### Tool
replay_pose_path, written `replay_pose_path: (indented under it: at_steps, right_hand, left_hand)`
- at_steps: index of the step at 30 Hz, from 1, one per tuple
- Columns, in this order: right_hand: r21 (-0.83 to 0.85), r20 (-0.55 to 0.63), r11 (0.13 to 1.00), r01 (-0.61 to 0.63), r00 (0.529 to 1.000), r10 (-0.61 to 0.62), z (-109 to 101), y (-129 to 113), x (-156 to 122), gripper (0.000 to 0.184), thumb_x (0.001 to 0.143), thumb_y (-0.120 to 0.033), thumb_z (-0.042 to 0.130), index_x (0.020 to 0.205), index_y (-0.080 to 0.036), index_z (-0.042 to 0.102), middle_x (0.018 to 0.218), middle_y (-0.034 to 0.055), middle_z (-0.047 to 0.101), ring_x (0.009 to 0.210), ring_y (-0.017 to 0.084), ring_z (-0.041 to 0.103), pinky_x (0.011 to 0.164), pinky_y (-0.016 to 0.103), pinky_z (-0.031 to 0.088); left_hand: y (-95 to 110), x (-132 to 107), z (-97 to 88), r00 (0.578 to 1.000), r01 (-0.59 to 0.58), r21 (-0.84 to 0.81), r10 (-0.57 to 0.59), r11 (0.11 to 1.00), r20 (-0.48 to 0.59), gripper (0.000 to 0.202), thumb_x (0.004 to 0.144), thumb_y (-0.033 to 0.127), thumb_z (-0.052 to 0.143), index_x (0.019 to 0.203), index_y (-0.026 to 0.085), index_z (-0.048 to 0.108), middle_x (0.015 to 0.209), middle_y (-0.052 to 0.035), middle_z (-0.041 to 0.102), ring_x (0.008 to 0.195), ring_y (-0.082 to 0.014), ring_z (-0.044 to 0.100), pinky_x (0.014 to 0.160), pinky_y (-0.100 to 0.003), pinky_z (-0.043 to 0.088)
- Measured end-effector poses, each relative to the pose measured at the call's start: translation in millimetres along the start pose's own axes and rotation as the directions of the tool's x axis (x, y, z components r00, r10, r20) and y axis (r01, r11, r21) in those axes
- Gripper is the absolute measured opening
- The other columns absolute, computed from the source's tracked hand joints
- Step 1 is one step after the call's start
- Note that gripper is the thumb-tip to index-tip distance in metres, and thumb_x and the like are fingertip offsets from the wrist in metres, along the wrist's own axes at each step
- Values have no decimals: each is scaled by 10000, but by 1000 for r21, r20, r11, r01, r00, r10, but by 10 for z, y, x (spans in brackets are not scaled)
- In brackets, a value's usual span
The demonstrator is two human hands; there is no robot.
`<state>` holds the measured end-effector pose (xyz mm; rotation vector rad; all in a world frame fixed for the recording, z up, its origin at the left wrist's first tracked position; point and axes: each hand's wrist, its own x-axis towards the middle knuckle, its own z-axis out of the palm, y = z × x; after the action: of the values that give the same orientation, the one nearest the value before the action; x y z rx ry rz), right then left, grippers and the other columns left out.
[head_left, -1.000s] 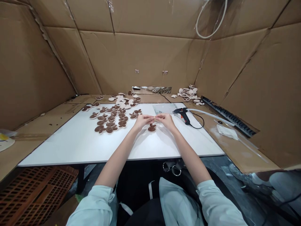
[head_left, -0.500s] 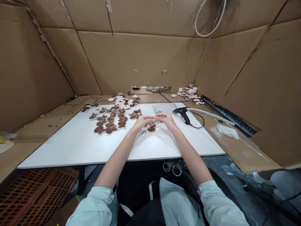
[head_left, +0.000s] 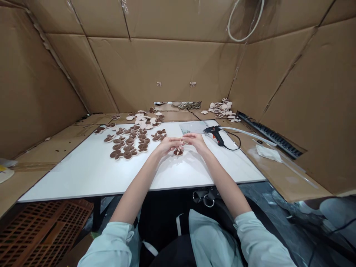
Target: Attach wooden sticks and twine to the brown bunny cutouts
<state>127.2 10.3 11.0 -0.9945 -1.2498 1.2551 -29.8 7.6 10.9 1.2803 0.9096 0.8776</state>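
Observation:
My left hand (head_left: pixel 167 144) and my right hand (head_left: pixel 197 141) meet above the middle of the white table (head_left: pixel 83 174). Their fingertips pinch a thin pale string (head_left: pixel 181 142) that loops down between them. Right under the string lies a small brown-and-cream mouse-ear shaped piece (head_left: pixel 178 152), partly covered by my fingers. To the left, several more brown pieces (head_left: pixel 129 142) are spread over the table. A black hot glue gun (head_left: pixel 215 132) lies just right of my right hand.
Cream-coloured pieces (head_left: pixel 144 118) lie at the table's far edge, and another heap (head_left: pixel 222 109) sits at the back right. Cardboard walls (head_left: pixel 167 70) close in the bench. A white cloth (head_left: pixel 265 152) lies on the right. An orange crate (head_left: pixel 41 230) stands on the floor at lower left.
The string held taut between my fingertips a second ago now hangs as a loop over the brown piece. Both hands stay almost in place; the view has shifted slightly.

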Motion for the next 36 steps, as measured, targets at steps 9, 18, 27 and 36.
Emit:
replay_pose_path:
  at_steps: [9,18,27,36]
  right_hand:
    - [-28,0,999,18,1000,-18,0,2,-6,252,448,-296,727,633,-150,638,577,-6,599,540,96,505,537,244,371]
    - [-63,40,998,28,999,-26,-17,-7,-14,265,474,-305,733,669,-147,649,606,2,619,554,100,514,535,241,369]
    - [6,252,1000,-23,968,20,-86,-70,-32,277,530,-339,723,739,-161,688,739,35,672,695,135,581,678,269,420]
    - [-36,239,998,46,970,-36,-87,-70,-24,227,534,-358,711,615,-151,669,655,26,657,655,131,567,687,275,408]
  left_hand:
    - [-21,0,-19,999,32,-18,-31,999,16,302,552,231,732,839,151,686,792,-96,682,656,-140,606,501,-209,374]
    - [7,-21,2,998,55,0,-55,998,1,194,551,170,723,736,129,678,704,-76,663,577,-107,562,480,-210,361]
    - [33,-38,1,987,46,-78,-34,996,157,292,561,204,731,829,115,656,707,-52,641,571,-85,559,453,-183,340]
    - [45,-63,20,986,97,-121,-79,988,149,324,574,152,729,884,116,643,736,-63,656,653,-125,611,534,-204,414]
